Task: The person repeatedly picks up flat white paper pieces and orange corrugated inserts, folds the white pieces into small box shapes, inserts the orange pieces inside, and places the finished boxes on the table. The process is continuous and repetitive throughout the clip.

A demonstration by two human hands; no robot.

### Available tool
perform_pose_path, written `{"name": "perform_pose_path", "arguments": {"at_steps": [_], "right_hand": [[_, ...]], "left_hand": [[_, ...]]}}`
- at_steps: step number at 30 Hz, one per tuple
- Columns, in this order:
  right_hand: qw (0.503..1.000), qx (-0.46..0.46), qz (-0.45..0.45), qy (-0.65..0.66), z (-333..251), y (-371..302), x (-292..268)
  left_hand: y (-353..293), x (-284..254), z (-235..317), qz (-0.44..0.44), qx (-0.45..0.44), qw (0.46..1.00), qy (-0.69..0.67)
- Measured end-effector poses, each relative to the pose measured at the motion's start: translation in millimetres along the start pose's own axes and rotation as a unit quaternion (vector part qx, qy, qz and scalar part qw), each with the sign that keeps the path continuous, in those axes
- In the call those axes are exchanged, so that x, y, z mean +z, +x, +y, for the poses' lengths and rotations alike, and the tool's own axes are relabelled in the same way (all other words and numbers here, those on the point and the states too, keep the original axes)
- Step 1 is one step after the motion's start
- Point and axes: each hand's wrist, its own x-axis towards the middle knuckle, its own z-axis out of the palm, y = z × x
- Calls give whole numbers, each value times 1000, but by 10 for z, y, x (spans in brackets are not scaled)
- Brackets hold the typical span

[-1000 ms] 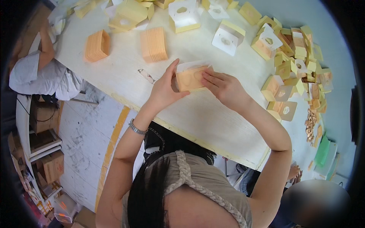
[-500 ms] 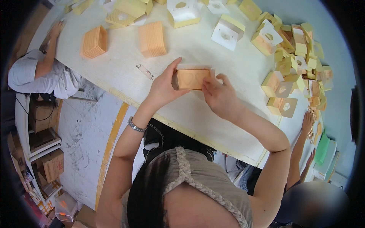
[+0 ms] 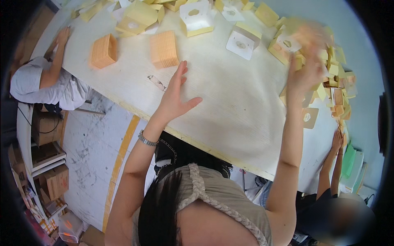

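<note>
My left hand [image 3: 174, 96] is held above the near part of the table, fingers stretched and thumb spread, with nothing in it. My right hand [image 3: 305, 76] reaches far right over the pile of boxes, its fingers smeared by motion. At its fingertips is a blurred small box [image 3: 312, 36], peach and yellow, which the hand appears to grip. Beyond my left hand stand two nested stacks of peach trays, one stack [image 3: 164, 49] close to the fingertips and another stack [image 3: 103, 51] farther left.
Yellow boxes [image 3: 334, 67] are heaped at the right. An open box with a white flap [image 3: 241, 44] and others stand along the far side of the white table [image 3: 230, 102]. A person [image 3: 45, 78] sits at the left; another person's hands [image 3: 337, 140] rest at the right edge.
The small box has left the space between my hands. My right hand has swung up and right with it to the heap, while my left hand has stayed nearly in place and let go.
</note>
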Motion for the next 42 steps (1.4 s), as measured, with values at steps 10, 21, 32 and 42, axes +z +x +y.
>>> {"name": "perform_pose_path", "arguments": {"at_steps": [10,21,32,42], "right_hand": [[900,293,-239,218,601,425,1070],[764,57,-609,203,-917,122,697],[661,362,-502,424,-1037,510,2036],[823,306,-452,159,139,382,1031]], "left_hand": [[56,25,27,23,-24,999,9],[-317,-256,179,92,-86,989,71],[-565,-350,-11,98,-66,985,128],[-387,-261,9,100,-102,989,28]]}}
